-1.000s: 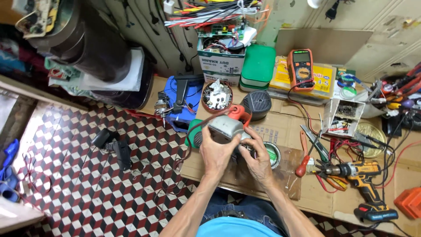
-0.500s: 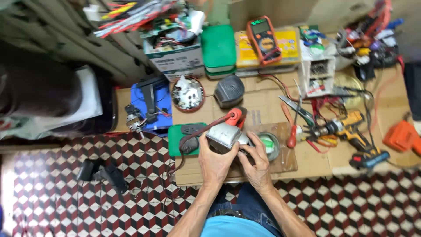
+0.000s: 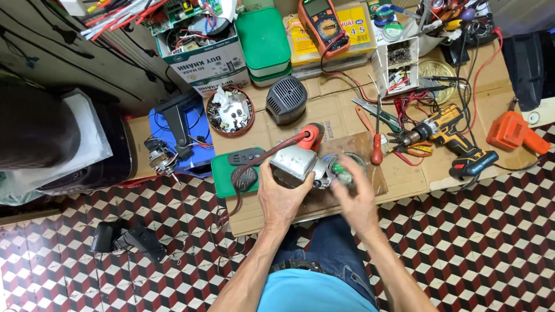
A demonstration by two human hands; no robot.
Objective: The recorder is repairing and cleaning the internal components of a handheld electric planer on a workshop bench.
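1. Fingers of the left hand are clamped around the grey metal angle-grinder body with red rear handle, at frame centre, held just above the brown cardboard work mat.
2. Right hand is blurred; its fingers rest at the grinder's head beside a green disc, whether gripping it I cannot tell.
3. Judgement: keep the left grip firm and the body level while the right works.
4. Nearby: yellow cordless drill at right, red-handled screwdriver, black domed vent cover above.

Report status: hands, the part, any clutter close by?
Left hand grips grey metal motor housing. Right hand blurred at its side. Red screwdriver nearby.
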